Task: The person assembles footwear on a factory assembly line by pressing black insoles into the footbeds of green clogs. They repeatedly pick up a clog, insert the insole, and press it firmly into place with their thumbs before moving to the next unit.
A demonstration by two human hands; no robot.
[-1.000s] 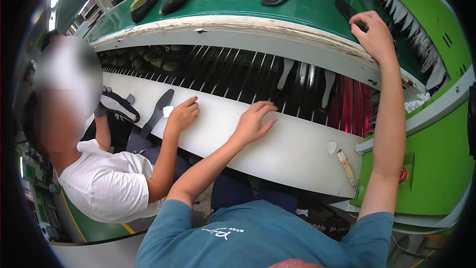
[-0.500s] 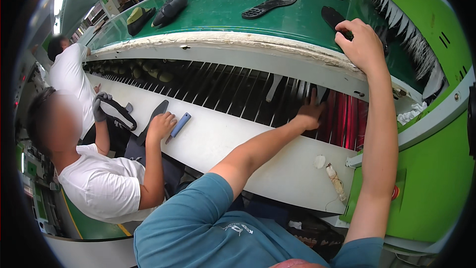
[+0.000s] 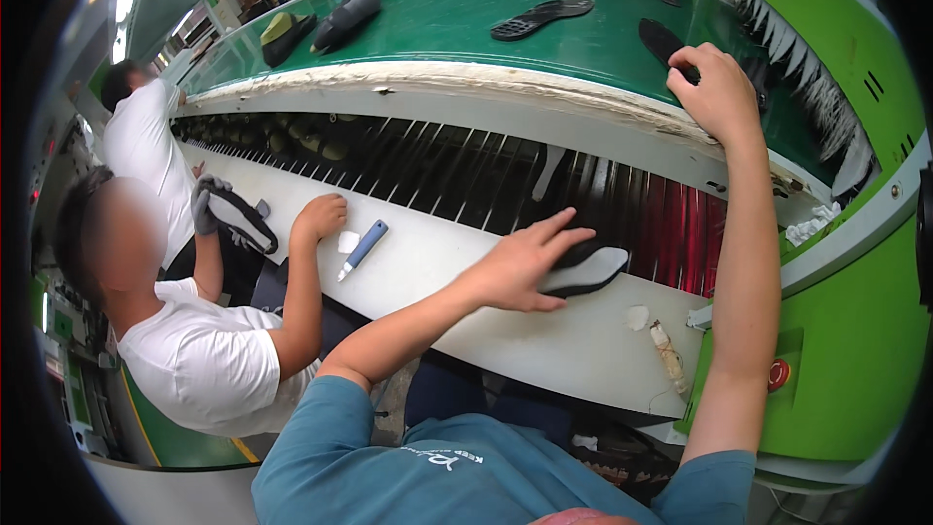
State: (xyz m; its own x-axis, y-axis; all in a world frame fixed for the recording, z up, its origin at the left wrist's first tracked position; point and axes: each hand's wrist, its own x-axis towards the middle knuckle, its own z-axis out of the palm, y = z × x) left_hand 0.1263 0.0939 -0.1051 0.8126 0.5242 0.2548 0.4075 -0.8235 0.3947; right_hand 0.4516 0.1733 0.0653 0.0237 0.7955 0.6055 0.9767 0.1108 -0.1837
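In front of me, my left hand (image 3: 525, 262) has its thumb and fingers around the end of a shoe sole (image 3: 595, 272). This sole has a light grey face and a black rim, and it lies across the ledge's far edge and the rollers. Farther right, my right hand (image 3: 717, 89) curls its fingers at the near end of a black sole (image 3: 661, 39) on the green belt. Its fingertips are partly hidden behind the hand. On the dark rollers, another long grey piece (image 3: 549, 172) lies beyond my left hand.
The white ledge (image 3: 486, 335) bears a blue-handled cutter (image 3: 362, 250), a white scrap (image 3: 637, 317) and a string-wrapped stick (image 3: 669, 358). Co-workers sit at left, the nearer holding a sole (image 3: 241, 221). Several soles and shoes lie on the green belt (image 3: 428, 29). A green machine (image 3: 816, 399) flanks me.
My left hand has come back from the rollers, toward me and left, with the grey-faced sole. My right hand stays at the black sole. The co-worker's dark flat piece is out of sight.
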